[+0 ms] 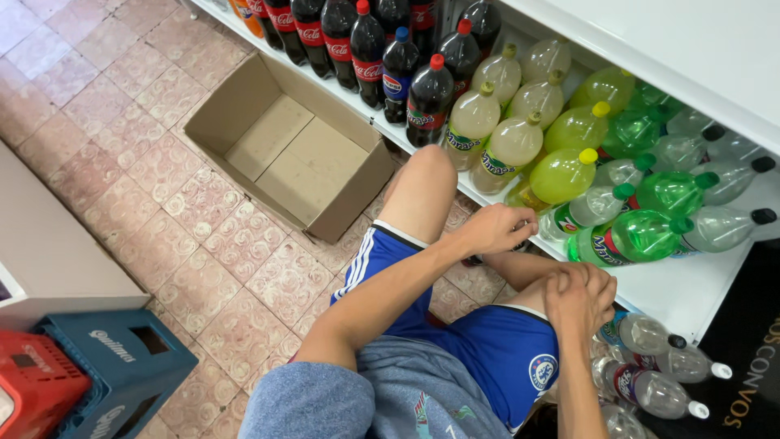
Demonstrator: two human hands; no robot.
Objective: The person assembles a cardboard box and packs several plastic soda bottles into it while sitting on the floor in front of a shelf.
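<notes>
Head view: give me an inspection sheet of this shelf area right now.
Surface: white bottom shelf, bare patch at its near end.
Job's things: clear bottle lying beside the left hand; green bottles lying next to it.
Clutter: empty cardboard box on tiled floor; clear bottles on the floor.
Grippers: left hand at the shelf edge; right hand on the knee, holding nothing.
Cables: nothing seen.
Surroundings: dark cola bottles upright; blue crate, red crate.

Person wearing blue shorts showing white side stripes at frame centre and a round crest badge at lower right; a grey-blue shirt with a printed graphic is covering the torso along the bottom edge. Forearms and knees are showing bare.
</notes>
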